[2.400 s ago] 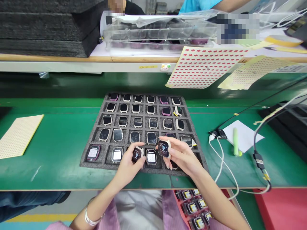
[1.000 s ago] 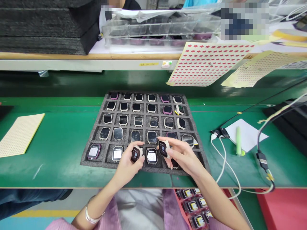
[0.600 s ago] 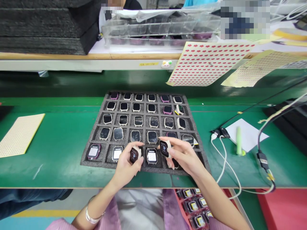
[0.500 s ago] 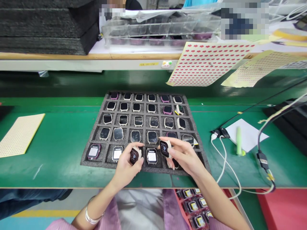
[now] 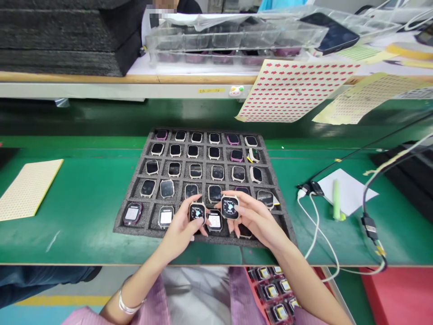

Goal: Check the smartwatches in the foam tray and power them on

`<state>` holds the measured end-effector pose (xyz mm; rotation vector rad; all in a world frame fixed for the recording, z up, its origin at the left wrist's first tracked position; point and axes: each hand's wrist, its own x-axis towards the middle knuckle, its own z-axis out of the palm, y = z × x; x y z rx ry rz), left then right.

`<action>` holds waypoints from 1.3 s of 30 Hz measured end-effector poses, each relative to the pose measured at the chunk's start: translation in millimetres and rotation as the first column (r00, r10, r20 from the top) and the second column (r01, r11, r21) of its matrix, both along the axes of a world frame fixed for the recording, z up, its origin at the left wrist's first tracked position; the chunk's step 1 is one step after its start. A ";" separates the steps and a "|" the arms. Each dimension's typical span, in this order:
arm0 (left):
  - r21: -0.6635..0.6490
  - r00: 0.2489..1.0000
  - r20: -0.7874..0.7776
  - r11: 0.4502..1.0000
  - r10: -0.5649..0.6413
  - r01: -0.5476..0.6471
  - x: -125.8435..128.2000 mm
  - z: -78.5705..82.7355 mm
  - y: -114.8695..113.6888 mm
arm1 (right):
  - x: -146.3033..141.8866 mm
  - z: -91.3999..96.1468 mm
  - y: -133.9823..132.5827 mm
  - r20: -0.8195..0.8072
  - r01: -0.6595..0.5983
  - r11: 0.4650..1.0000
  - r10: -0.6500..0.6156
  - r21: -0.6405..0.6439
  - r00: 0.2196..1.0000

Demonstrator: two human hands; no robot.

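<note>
My left hand (image 5: 181,232) grips a small white-cased watch body (image 5: 197,212) whose lit screen faces up. A second watch body (image 5: 230,207), its dial also lit, sits between the fingers of my right hand (image 5: 254,219). Both hands hover over the near edge of a grey foam tray (image 5: 133,180) on the green bench. Several watch bodies lie in the tray's pockets. Most have dark screens. Three in the front row are lit, among them one (image 5: 214,220) between my hands.
A yellow sticker sheet (image 5: 27,187) lies at left. White cables (image 5: 313,225), a green pen (image 5: 334,198) on paper and a black plug (image 5: 367,223) sit at right. Red-dotted label sheets (image 5: 291,90) hang from the shelf behind. A red tray of watches (image 5: 274,291) is below the bench.
Both hands have turned their watch bodies so the lit screens face up, and have drawn them slightly closer together. The tray has not moved.
</note>
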<state>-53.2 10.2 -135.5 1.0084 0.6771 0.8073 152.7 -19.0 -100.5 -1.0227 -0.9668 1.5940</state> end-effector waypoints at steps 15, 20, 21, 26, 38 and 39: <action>-0.095 0.999 0.042 0.995 -0.028 0.032 -1.9 -0.1 -0.5 | -1.6 -2.4 -1.8 0.100 0.065 0.997 -0.068 0.040 0.993; -0.040 0.999 -0.022 0.999 -0.035 0.034 -1.2 1.8 0.2 | -3.4 0.9 -2.0 0.099 0.043 0.997 -0.050 0.066 0.994; -0.020 0.998 -0.056 0.999 -0.035 0.034 -0.9 2.2 0.2 | -3.7 1.8 -1.9 0.085 0.025 0.997 -0.031 0.073 0.996; 0.068 0.975 -0.222 0.997 -0.027 0.043 -1.5 4.1 -1.1 | -1.9 1.5 -2.5 0.044 -0.036 0.992 0.031 0.121 0.999; 0.074 0.978 -0.208 0.997 0.023 -0.008 -0.7 3.5 -3.9 | 0.4 -3.0 -2.5 0.088 -0.089 0.990 0.079 0.108 0.993; 0.074 0.980 -0.198 0.997 0.030 -0.015 -0.4 2.9 -3.8 | 1.1 -3.8 -2.2 0.094 -0.094 0.990 0.084 0.105 0.992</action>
